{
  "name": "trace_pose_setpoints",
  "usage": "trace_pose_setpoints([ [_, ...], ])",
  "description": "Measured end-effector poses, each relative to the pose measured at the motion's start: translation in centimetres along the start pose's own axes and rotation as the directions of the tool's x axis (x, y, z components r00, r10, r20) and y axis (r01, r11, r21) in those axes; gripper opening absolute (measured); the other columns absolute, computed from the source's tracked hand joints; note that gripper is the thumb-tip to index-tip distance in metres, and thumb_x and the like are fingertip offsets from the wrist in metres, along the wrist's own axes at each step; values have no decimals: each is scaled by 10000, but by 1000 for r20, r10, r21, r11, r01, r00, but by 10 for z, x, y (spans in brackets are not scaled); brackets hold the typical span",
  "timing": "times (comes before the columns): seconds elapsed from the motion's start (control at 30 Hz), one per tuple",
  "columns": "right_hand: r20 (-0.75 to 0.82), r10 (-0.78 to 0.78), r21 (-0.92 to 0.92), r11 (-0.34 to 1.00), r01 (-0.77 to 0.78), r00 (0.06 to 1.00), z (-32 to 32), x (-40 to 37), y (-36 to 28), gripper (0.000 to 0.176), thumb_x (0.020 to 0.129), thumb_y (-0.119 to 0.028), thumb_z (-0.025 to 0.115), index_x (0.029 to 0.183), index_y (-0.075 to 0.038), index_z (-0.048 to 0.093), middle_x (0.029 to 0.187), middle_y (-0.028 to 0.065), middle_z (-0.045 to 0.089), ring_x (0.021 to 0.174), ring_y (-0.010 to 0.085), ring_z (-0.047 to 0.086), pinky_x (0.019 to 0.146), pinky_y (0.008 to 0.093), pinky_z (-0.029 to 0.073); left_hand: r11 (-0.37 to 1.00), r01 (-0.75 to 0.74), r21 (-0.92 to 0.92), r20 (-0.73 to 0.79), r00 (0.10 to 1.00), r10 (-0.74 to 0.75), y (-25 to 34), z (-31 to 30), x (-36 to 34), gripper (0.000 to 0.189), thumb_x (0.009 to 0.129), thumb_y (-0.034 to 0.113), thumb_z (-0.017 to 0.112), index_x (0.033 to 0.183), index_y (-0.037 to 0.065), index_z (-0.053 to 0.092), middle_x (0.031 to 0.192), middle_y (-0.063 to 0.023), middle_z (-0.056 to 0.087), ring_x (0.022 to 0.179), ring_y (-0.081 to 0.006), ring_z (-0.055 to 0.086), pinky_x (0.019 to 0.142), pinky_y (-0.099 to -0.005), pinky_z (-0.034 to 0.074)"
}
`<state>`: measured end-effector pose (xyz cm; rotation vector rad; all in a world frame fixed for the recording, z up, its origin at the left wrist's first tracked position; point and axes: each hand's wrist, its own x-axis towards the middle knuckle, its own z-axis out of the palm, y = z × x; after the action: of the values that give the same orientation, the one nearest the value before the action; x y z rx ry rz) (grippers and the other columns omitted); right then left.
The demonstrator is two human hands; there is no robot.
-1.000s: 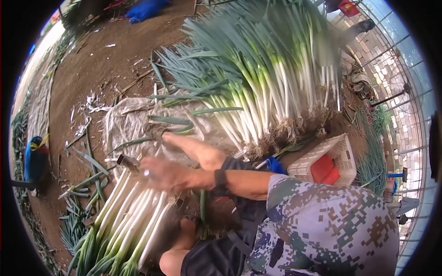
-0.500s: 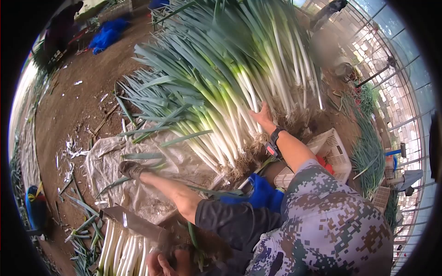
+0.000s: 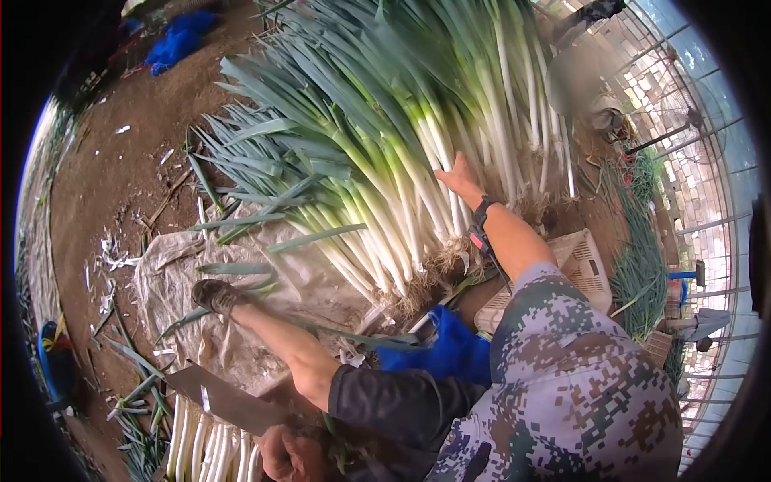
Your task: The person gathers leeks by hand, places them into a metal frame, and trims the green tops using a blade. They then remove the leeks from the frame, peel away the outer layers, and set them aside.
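My right hand (image 3: 462,181), with a dark watch on its wrist, is closed around the white stalks of leeks (image 3: 385,161) lying in a large bundle, roots toward me. At the bottom edge, my left hand (image 3: 291,454) is closed at the near end of a broad knife (image 3: 217,398); the handle is hidden. The wide blade points up and left over a row of white leek stalks (image 3: 205,450).
My shoe (image 3: 215,297) rests on a crumpled plastic sheet (image 3: 173,277). Blue cloth (image 3: 442,353) and a pale plastic crate (image 3: 582,269) lie beside the leeks. More green leeks (image 3: 642,277) lie at right. A person (image 3: 705,323) is at the far right.
The view has shifted slightly, moving the ground and my leg left in the frame. My right hand stays at the leek stalks, and the knife remains over the lower row.
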<state>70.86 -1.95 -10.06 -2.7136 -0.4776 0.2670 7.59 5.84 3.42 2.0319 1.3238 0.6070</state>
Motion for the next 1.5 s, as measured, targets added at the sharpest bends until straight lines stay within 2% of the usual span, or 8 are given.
trace_pose_setpoints([
  [0.33,114,95,-108,991,-83,989,-2,-16,-9,961,745,-355,756,1491,56,312,1448,275,510,1318,408,530,1107,456,427,955,199,-221,32,980,-197,-26,-8,-36,122,990,56,573,1055,-16,647,987,-107,654,890,-215,608,814,-335,478],
  [0.47,60,-49,51,998,46,997,12,-10,23,714,697,-251,830,1238,104,528,1107,266,673,968,336,695,846,422,557,963,144,-226,-64,985,-162,-20,-5,-46,88,957,32,587,1012,-8,643,905,-89,634,814,-203,588,749,-329,471],
  [0.67,229,-1,422,901,-98,974,5,-30,20,713,660,-249,893,1221,66,586,1124,218,682,980,299,686,868,405,547,947,54,-318,-48,996,-73,-22,4,-57,82,935,24,624,1009,0,648,930,-102,652,820,-204,619,763,-305,494],
  [0.87,50,-94,297,952,75,994,27,-62,6,793,672,-253,883,1304,82,543,1249,240,647,1180,322,627,1005,407,492,933,74,-353,-10,997,-83,-9,3,-60,92,927,12,660,1017,-5,652,934,-101,652,832,-197,627,762,-293,496],
  [1.03,40,-160,109,982,155,986,-18,-73,-15,692,685,-293,849,1185,115,596,1137,253,692,1041,349,686,917,412,542,904,70,-423,-16,996,-85,-5,11,-60,75,952,15,641,1019,-19,650,946,-84,649,833,-155,606,751,-264,486],
  [1.2,565,-240,704,640,-309,790,-99,-127,-63,393,849,-207,806,1099,59,661,953,132,729,812,221,727,730,351,610,707,270,-653,132,960,-245,21,17,-45,114,981,30,634,1070,-23,682,935,-37,677,845,-107,606,782,-245,485],
  [1.37,653,-418,755,299,-583,631,-50,-232,-112,302,910,-208,755,1104,0,653,916,114,714,768,224,718,702,375,632,743,199,-639,259,965,-36,66,39,-28,235,983,93,664,1176,-42,662,1016,-52,692,947,-102,613,845,-236,483],
  [1.5,672,-493,697,167,-698,553,4,-343,-131,292,945,-204,713,1169,-40,621,1018,86,697,875,208,698,793,361,608,939,173,-296,421,906,-35,98,35,-25,761,852,370,783,1414,-18,448,1236,-271,650,1125,-316,659,915,-421,523],
])
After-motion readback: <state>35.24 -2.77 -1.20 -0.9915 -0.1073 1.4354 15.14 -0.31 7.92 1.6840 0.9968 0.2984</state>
